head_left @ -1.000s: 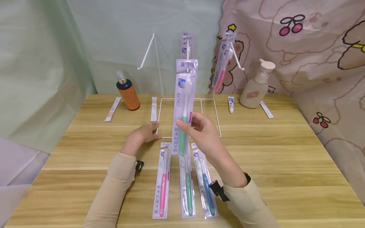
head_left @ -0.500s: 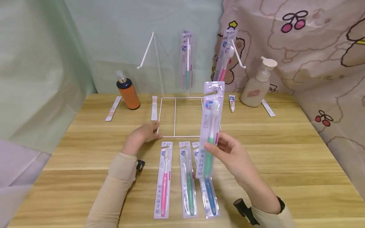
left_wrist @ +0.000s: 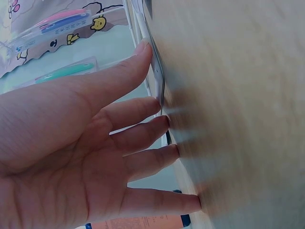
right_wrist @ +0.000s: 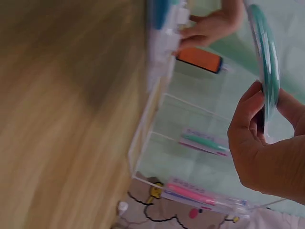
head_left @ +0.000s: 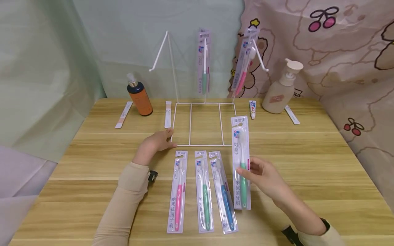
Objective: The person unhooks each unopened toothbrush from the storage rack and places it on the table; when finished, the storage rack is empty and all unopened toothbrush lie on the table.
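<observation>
My right hand [head_left: 267, 177] pinches a packaged toothbrush [head_left: 242, 147] with a green handle, thumb in front and fingers behind. The pack stands nearly upright over the table, right of the row. In the right wrist view, the toothbrush pack [right_wrist: 268, 62] appears edge-on between thumb and fingers. My left hand [head_left: 155, 143] rests at the front left corner of a white wire rack [head_left: 203, 145]. Seen from the left wrist, its fingers [left_wrist: 143, 162] are extended, tips down at the tabletop. Packaged toothbrushes lie before the rack: pink [head_left: 178, 194], green [head_left: 205, 194] and blue [head_left: 226, 201].
A green toothbrush pack [head_left: 204, 82] hangs on the rack's middle hook, a pink one [head_left: 241, 82] on the right hook. Behind stand an orange bottle [head_left: 141, 100] and a pump bottle [head_left: 277, 97]. A small toothpaste tube [head_left: 252, 110] and slim white sachets [head_left: 168, 114] lie around the rack.
My right hand has brought the green toothbrush pack from in front of the rack to the right and down towards the table. The left hand has stayed at the rack's corner.
</observation>
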Tool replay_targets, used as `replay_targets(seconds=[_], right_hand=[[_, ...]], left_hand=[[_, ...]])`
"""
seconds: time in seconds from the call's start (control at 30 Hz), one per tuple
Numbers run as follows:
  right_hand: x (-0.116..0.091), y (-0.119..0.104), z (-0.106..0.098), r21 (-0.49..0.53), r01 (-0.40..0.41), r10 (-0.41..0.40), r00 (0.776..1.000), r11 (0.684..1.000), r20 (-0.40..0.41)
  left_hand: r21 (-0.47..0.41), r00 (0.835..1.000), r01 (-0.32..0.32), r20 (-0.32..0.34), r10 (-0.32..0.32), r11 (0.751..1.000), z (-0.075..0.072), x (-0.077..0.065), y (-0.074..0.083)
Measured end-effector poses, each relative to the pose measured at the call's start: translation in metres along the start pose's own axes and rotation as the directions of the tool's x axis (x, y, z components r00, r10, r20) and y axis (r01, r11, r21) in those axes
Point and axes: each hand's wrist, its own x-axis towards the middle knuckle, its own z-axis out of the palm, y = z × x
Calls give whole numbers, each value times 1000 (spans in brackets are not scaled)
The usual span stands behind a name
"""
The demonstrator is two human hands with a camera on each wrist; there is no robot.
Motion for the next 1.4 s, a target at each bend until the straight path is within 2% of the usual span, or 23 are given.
replay_targets(seconds=[0.2,0.4,0.57,0.7,0.87,1.13,1.4], right_hand=[[13,25,-7,-42,-75,79,992,996,95],[20,48,-3,-100,-108,124,976,989,178],[20,58,4,-192,-121,154,974,974,166],[22,60,6,-285,-109,154,978,952,140],[24,57,4,-358,-65,130,978,932,161],[24,52,-3,-415,-14,111,971,910,210],[27,53,-7,-441,-26,143,961,897,234]], left_hand=[[4,1000,-5,-4,5,1000,0,0,1],[4,1000,-21,-10,21,1000,1,0,1],[3,1000,-21,-11,21,1000,0,1,2],[0,1000,-14,-9,14,1000,-1,0,2],[-1,1000,-16,-8,16,1000,0,1,1],[1,1000,-11,-1,11,1000,1,2,1],[10,1000,-7,-5,7,1000,2,1,-1]])
